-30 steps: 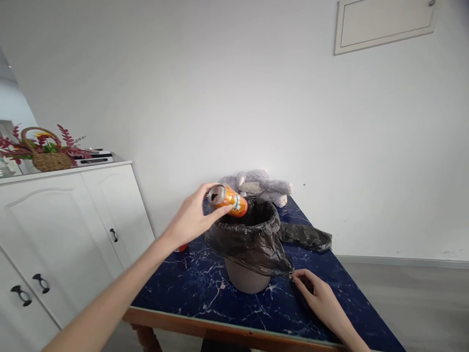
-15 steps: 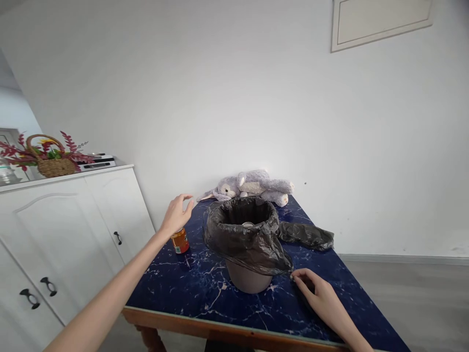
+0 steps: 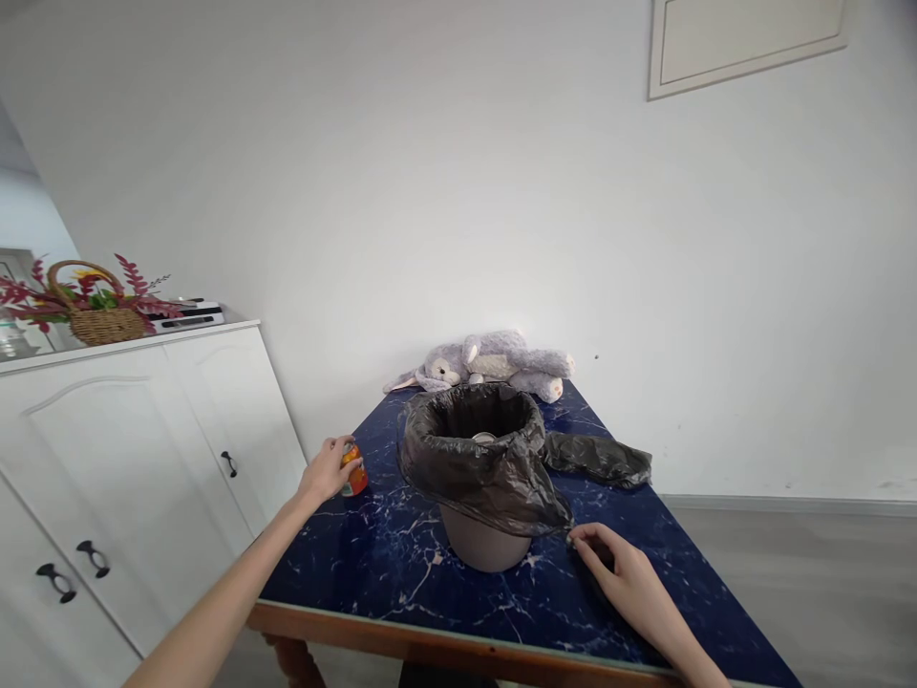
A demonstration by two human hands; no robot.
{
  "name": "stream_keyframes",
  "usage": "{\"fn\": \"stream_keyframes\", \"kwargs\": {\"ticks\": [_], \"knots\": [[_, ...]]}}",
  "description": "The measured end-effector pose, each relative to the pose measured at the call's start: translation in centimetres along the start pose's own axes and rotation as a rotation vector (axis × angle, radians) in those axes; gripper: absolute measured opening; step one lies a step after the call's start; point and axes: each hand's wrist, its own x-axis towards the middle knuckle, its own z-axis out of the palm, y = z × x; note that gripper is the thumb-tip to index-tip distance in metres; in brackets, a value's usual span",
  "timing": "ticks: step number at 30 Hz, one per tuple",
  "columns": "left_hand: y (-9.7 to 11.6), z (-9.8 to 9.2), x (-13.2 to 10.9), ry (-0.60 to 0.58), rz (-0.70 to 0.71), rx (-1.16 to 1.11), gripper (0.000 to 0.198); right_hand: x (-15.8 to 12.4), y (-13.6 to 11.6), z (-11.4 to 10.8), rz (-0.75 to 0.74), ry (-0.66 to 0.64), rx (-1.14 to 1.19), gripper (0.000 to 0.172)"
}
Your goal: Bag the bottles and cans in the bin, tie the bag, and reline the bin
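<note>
At the table's left side stands an orange drink can (image 3: 356, 475); my left hand (image 3: 330, 468) is wrapped round its upper part, thumb across the front and fingertips at the top. A black garbage bag (image 3: 494, 483) lines a brownish-grey trash bin (image 3: 487, 547), its edge folded down over the outside. My right hand (image 3: 614, 571), low and to the right of the bin, pinches the bag's drawn-out corner between thumb and forefinger. Inside the bin, the round top of a can (image 3: 484, 438) shows. The rest of the bin's contents is hidden.
A blue marbled table (image 3: 401, 583) carries everything. A rolled black bag (image 3: 600, 460) lies right of the bin, and a grey plush rabbit (image 3: 494, 363) lies behind it against the wall. White cabinets (image 3: 107, 449) stand left, with a flower basket (image 3: 107, 323) on top.
My left hand has come down from above the orange can and closed round it. My right hand keeps its pinch on the bag in the same place.
</note>
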Motion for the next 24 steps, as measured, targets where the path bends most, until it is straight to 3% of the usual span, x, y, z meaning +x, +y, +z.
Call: {"fn": "stream_keyframes", "kwargs": {"ticks": [3, 6, 8, 11, 15, 21, 24], "knots": [[2.8, -2.8, 0.5, 0.172, 0.015, -0.030, 0.057, -0.1, 0.0, -0.1, 0.013, -0.013, 0.003, 0.040], [8.0, -6.5, 0.5, 0.445, 0.167, -0.278, 0.060, -0.1, -0.1, -0.2, 0.014, -0.003, -0.002, 0.039], [12.1, -8.4, 0.0, 0.483, 0.286, -0.467, 0.058, -0.1, -0.1, -0.2, 0.009, 0.010, -0.004, 0.039], [17.4, -9.7, -1.6, 0.368, 0.391, -0.604, 0.055, 0.0, -0.1, -0.2, 0.001, 0.018, 0.003, 0.039], [21.5, -8.7, -3.3, 0.149, 0.514, -0.575, 0.051, 0.0, 0.0, -0.1, -0.001, 0.012, 0.014, 0.039], [23.4, -6.0, -2.6, -0.148, 0.547, -0.415, 0.049, 0.0, -0.2, -0.2, -0.001, 0.020, 0.018, 0.039], [23.1, -5.6, -2.0, -0.156, 0.526, -0.423, 0.047, 0.0, -0.3, -0.1, -0.012, 0.027, 0.018, 0.042]]}}
